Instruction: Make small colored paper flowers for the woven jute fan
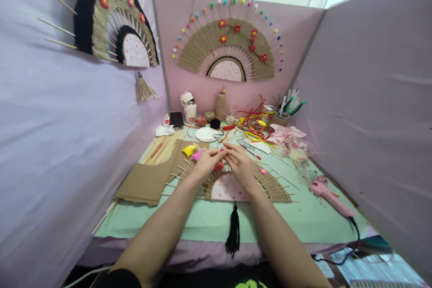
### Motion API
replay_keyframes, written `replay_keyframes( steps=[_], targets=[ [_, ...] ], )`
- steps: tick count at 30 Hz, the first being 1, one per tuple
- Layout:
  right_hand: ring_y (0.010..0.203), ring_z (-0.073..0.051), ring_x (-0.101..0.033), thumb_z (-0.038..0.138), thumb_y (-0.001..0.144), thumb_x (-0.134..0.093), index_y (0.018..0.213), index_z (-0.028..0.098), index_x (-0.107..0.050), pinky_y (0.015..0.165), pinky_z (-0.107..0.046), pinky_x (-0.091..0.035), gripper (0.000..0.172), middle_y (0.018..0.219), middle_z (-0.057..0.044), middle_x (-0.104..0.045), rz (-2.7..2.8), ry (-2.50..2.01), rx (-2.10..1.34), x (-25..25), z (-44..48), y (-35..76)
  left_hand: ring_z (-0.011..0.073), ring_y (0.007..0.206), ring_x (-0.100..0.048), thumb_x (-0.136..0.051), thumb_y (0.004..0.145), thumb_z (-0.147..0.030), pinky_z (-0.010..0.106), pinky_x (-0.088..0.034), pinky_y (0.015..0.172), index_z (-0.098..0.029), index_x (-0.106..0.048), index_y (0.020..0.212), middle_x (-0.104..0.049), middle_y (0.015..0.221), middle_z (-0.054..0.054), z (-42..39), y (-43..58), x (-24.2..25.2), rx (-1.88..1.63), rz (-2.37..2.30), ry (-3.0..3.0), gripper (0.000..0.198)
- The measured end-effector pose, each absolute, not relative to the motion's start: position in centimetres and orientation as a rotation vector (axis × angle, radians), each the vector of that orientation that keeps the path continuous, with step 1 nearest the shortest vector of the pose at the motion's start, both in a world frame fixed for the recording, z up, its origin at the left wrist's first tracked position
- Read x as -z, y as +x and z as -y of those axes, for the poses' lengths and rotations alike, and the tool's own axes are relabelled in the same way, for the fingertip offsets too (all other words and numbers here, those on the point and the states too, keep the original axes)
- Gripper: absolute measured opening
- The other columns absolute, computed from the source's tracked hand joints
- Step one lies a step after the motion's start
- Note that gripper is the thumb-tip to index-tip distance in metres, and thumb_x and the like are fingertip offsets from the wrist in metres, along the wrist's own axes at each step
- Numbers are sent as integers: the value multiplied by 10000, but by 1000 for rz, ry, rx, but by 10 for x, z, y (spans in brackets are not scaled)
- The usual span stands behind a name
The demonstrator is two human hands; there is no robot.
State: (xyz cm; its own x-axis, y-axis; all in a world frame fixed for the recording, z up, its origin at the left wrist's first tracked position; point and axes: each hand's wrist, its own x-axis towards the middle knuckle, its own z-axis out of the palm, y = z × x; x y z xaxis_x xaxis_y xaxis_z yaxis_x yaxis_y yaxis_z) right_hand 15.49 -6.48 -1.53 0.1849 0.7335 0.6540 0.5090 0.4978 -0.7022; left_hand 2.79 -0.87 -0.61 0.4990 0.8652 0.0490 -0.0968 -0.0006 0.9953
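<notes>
My left hand point(209, 162) and my right hand point(240, 164) meet above a half-round fan point(280, 192) of woven twine and thin sticks. Their fingers are closed and their tips pressed together; a trace of red shows there, but what they hold is too small to make out. The fan has a white, red-dotted centre point(227, 187), a pink flower point(263, 171) on its right side and a black tassel point(232, 229) hanging over the table's front edge. Just under my fingers lies a red lump point(219, 165), partly hidden. Beside my left hand are a pink lump point(196, 156) and a yellow packet point(189, 150).
Cardboard point(140, 183) and thin wooden sticks point(161, 149) lie left. A pink glue gun point(332, 196) with a cord rests right. Behind are a pen point(251, 152), a white disc point(207, 134), coloured pipe cleaners point(253, 136) and a white bottle point(190, 110). Finished fans point(202, 49) hang on the partitions.
</notes>
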Motion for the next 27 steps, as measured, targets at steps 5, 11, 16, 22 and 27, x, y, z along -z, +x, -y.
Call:
replay_keyframes(
  steps=[5,11,16,22,27],
  targets=[
    [1038,-208,-638,347,807,-641,1134,248,-660,883,-363,-543,342,1188,-71,-660,1261,-1076,-664,12,66,156,61,489,-419,-615,718,-643,198,-344,483,-137,-582,608,-522,548,-24,6,25,2,-918,-650,1364,519],
    [908,-201,-673,378,792,-644,999,214,-686,873,-388,-541,267,1042,-65,-705,1107,-1100,-673,13,61,161,69,534,-490,-787,568,-551,215,-440,533,-123,-715,860,-611,650,3,6,27,5,-807,-682,1214,523],
    [955,-209,-657,381,798,-639,952,222,-706,868,-375,-535,232,1007,-58,-712,1148,-1128,-594,10,63,162,57,508,-464,-845,524,-429,196,-390,507,-116,-706,703,-632,617,12,1,27,9,-923,-717,1230,387],
    [996,-200,-637,371,832,-602,988,236,-713,844,-342,-546,235,1096,-63,-679,1292,-1077,-582,6,68,157,62,498,-464,-789,561,-553,193,-343,486,-104,-667,630,-620,582,28,3,28,6,-930,-637,1121,470],
    [962,-195,-636,320,832,-612,951,235,-720,796,-329,-551,182,1043,-72,-669,1341,-1026,-507,10,65,155,53,472,-415,-799,540,-563,191,-334,468,-107,-656,618,-536,505,-17,5,29,6,-894,-608,1132,484]
  ],
)
